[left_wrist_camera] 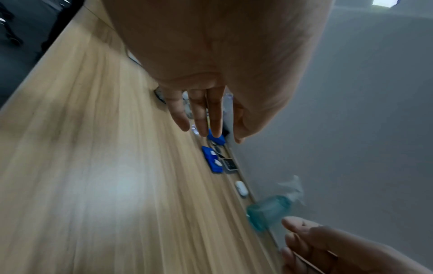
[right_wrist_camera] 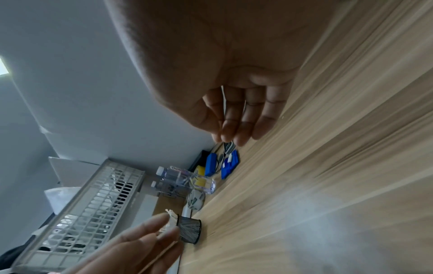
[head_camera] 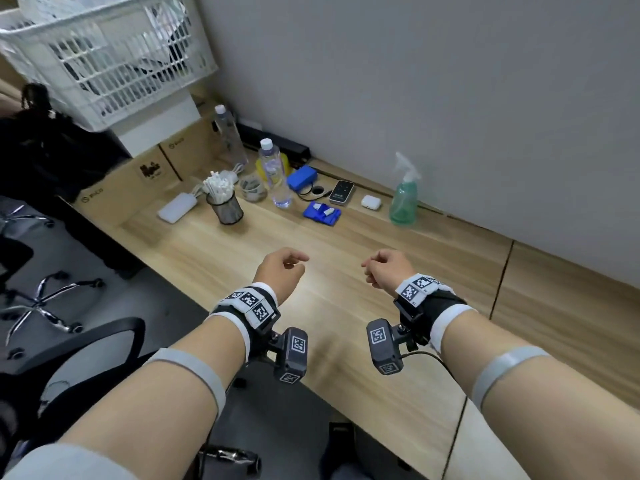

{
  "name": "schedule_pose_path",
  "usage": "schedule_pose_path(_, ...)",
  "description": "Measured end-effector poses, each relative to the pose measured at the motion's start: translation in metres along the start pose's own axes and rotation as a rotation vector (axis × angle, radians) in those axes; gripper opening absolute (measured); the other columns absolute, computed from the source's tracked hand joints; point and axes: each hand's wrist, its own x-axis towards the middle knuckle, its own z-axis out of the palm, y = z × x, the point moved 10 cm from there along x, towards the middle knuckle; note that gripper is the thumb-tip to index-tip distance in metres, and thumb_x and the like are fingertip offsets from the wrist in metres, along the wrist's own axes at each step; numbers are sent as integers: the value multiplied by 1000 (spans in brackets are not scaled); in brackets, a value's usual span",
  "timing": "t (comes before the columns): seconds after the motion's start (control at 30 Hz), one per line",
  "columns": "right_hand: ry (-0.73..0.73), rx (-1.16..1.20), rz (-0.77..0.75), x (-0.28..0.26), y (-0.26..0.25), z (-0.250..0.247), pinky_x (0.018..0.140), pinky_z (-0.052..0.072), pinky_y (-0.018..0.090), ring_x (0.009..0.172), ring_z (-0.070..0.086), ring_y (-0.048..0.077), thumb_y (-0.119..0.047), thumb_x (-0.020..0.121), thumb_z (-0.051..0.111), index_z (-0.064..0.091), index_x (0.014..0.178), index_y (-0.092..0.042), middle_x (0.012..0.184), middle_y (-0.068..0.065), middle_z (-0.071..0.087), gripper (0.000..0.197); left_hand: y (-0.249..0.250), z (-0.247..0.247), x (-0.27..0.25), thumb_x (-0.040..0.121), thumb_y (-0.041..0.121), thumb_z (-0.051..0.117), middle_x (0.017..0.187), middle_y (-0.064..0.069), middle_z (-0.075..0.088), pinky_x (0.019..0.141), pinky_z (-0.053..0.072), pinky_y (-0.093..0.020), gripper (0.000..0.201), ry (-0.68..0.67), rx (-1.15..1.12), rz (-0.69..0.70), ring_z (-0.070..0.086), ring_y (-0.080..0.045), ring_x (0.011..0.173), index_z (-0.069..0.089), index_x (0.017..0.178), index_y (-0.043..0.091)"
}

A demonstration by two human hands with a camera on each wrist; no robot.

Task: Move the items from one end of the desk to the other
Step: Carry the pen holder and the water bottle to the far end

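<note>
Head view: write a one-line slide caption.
Both hands, left hand and right hand, hover over the bare wooden desk, short of the spray bottle, water bottle and mesh cup.

**Little legible print on the desk**

Faint round logo with short, unreadable lettering on the cardboard box [head_camera: 138, 181], repeated at two more spots along its top; also a dark printed emblem there, wording too blurred to read. Black-and-white square marker codes on the wrist bands [head_camera: 254, 303] and camera housings [head_camera: 381, 337], patterns only, no letters. Pinkish brand word on the clear water bottle [right_wrist_camera: 187, 178] label, illegible. Dark screen on the small device [head_camera: 342, 192], nothing readable.
</note>
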Motion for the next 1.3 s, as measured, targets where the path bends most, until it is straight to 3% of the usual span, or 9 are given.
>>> schedule_pose_path(0.13, -66, -49, 37, 53, -15, 54, 68, 52, 34, 59, 62, 17, -9, 89, 52, 63, 70, -16, 73, 5, 65, 23, -34, -26, 57, 86, 15, 64, 108, 0, 68, 94, 53, -36, 20, -6, 20, -88, 65, -18, 103, 68, 91, 34)
schedule_pose_path(0.23, -85, -80, 53, 78, -29, 88, 75, 58, 38, 61, 66, 16, -15, 88, 55, 64, 79, -15, 73, 2, 66, 13, -55, -53, 92, 86, 17, 66, 114, -1, 65, 90, 51, -33, 23, 10, 10, -152, 63, -19, 108, 66, 107, 25)
schedule_pose_path(0.4, -131, -124, 93, 116, -56, 140, 83, 61, 45, 83, 75, 28, -18, 78, 62, 61, 81, -23, 71, 3, 69, 6, -78, -105, 160, 79, 18, 76, 125, -9, 55, 91, 52, -38, 60, 86, -10, -196, 58, -22, 106, 47, 132, 16)
schedule_pose_path(0.6, -108, -143, 105, 175, -93, 194, 88, 57, 45, 85, 63, 23, -27, 74, 77, 49, 118, -18, 87, 0, 61, 53, -121, -173, 247, 70, 23, 86, 144, -16, 34, 108, 42, -41, 92, 296, 31, -276, 51, -35, 123, 32, 143, 14)
schedule_pose_path(0.77, 24, -111, 51, 224, -133, 218, 97, 51, 40, 113, 56, 23, -29, 70, 85, 40, 135, -18, 127, 8, 52, 80, -155, -192, 319, 61, 27, 92, 156, -19, 24, 117, 30, -42, 125, 246, 79, -279, 32, -35, 142, 12, 156, 12)
schedule_pose_path(0.93, 130, -96, -1, 269, -161, 244, 108, 43, 39, 126, 51, 24, -32, 65, 89, 37, 143, -21, 141, 7, 51, 95, -178, -180, 363, 57, 24, 95, 137, -14, 50, 99, 42, -31, 105, 118, 25, -227, 54, -30, 124, 31, 139, 7)
schedule_pose_path(1.03, 173, -81, 6, 290, -164, 253, 109, 42, 41, 127, 52, 26, -39, 58, 86, 39, 142, -18, 139, 8, 54, 99, -184, -169, 379, 46, 41, 93, 129, -5, 58, 101, 46, -29, 103, 40, 17, -158, 58, -21, 118, 43, 132, 14)
schedule_pose_path(1.17, 236, -13, 16, 306, -163, 254, 95, 47, 33, 108, 63, 26, -20, 69, 86, 52, 126, -15, 113, 2, 63, 66, -183, -160, 391, 46, 39, 90, 126, -2, 59, 101, 50, -34, 94, -32, 9, -87, 61, -17, 113, 45, 126, 19)
schedule_pose_path(1.3, 317, 30, 8, 297, -159, 239, 89, 49, 30, 98, 65, 21, -18, 69, 86, 57, 118, -21, 103, -5, 65, 56, -165, -150, 389, 55, 22, 91, 117, 4, 61, 85, 47, -18, 78, -87, -53, -28, 61, -11, 101, 43, 116, 20)
